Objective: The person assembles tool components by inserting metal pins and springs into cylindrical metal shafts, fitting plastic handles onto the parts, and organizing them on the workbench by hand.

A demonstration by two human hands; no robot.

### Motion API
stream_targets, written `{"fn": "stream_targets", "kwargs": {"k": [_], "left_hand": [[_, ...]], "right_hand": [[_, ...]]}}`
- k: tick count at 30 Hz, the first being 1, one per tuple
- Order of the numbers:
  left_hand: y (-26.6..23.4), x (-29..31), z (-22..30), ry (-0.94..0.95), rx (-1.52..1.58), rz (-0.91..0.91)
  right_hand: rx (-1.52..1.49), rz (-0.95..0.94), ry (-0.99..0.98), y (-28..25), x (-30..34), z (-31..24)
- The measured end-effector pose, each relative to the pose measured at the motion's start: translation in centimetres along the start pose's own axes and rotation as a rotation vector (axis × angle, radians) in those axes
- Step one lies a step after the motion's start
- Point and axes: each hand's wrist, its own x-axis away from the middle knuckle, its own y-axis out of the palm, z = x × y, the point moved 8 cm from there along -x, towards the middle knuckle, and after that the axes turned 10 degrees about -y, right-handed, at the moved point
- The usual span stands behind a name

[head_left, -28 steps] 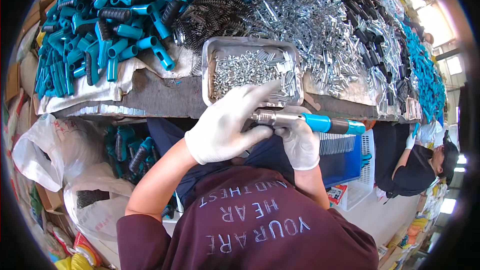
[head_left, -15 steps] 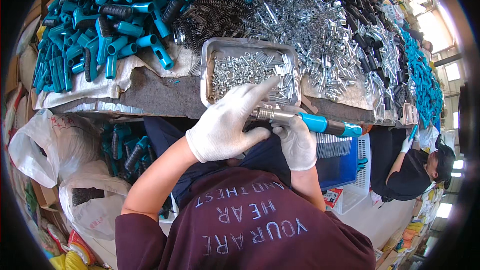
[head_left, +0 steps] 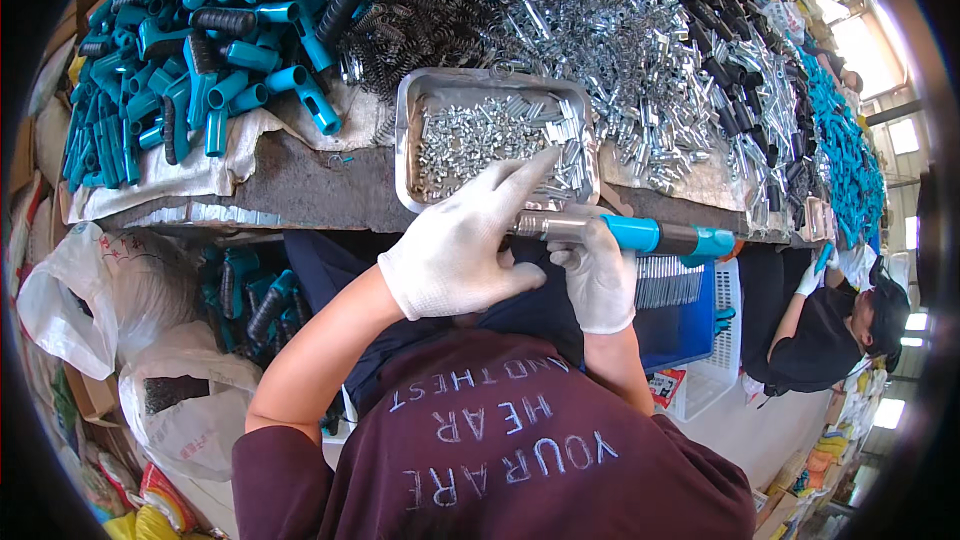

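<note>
My right hand (head_left: 602,285), in a white glove, grips a teal-and-black tool handle with a silver metal sleeve (head_left: 560,228). The tool lies nearly level along the table's front edge, its teal end (head_left: 712,242) pointing right. My left hand (head_left: 455,240), also gloved, is at the sleeve's left end, fingers stretched and thumb apart. The sleeve's tip passes behind this hand, so whether they touch is hidden. Just beyond my hands sits a metal tray (head_left: 408,140) of small silver parts, with short cylinders at its right side.
Teal handles (head_left: 215,80) heap at the left, beside dark springs (head_left: 420,30). Loose metal parts (head_left: 640,90) and black sleeves (head_left: 735,110) spread rightward. Below the table are plastic bags (head_left: 180,390) and a blue bin (head_left: 680,325) with metal rods. A co-worker (head_left: 830,330) sits at the right.
The tool has shifted slightly right and a little higher, with my right hand on it. My left thumb has bent slightly; the hand stays by the sleeve's end.
</note>
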Motion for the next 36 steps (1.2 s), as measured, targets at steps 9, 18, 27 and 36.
{"fn": "stream_targets", "kwargs": {"k": [9, 18, 27, 36], "left_hand": [[7.8, 3.6, -2.8, -0.530, 0.234, -1.137], [8.1, 2.2, -4.0, -0.272, 0.353, -0.625], [9.9, 3.4, -6.4, -0.181, -0.178, -0.011], [12.9, 3.5, -9.0, -0.369, -0.290, 0.021]], "right_hand": [[0.579, -0.707, -0.558, 7.1, 0.5, -4.4], [0.906, -0.462, -0.329, 4.0, 0.7, -2.3], [0.840, -0.062, -0.474, 1.4, 1.7, -2.4], [1.050, -0.044, -0.413, -0.7, 1.2, -1.5]]}}
